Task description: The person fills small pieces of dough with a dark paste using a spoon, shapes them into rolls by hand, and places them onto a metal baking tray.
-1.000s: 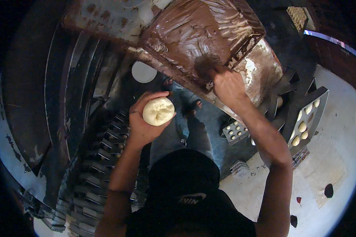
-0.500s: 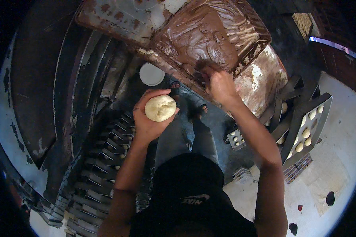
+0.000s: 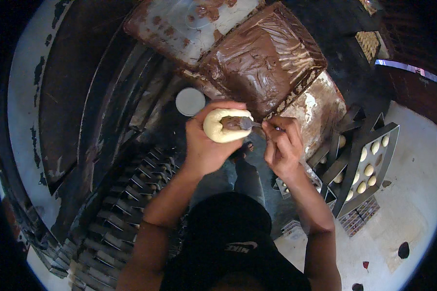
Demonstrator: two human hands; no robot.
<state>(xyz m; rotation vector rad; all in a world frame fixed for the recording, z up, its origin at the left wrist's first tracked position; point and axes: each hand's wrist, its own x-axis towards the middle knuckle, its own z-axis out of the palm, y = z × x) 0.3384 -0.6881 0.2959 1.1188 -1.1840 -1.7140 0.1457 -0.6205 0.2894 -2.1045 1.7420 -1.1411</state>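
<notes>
My left hand [image 3: 211, 145] is wrapped round a pale bun [image 3: 216, 134], its opened top facing up. Brown chocolate cream [image 3: 233, 122] lies in the bun's opening. The fingers of my right hand [image 3: 284, 145] pinch the thin handle of a small metal utensil [image 3: 257, 124]. Its head touches the cream at the bun's right side; whether it is a spoon or a spatula I cannot tell. Beyond both hands sits a large square pan [image 3: 320, 63] spread with the same chocolate cream.
A cream-smeared metal sheet [image 3: 179, 29] lies left of the pan. Below stands a round white lid or tub [image 3: 190, 102]. Trays of buns [image 3: 368, 170] lean at the right, above a crate [image 3: 359, 216]. Dark stacked racks [image 3: 116, 218] fill the left side.
My right hand has come back from the pan to the bun, with the utensil now showing. My left hand has moved up and right, and cream now sits in the bun's opening.
</notes>
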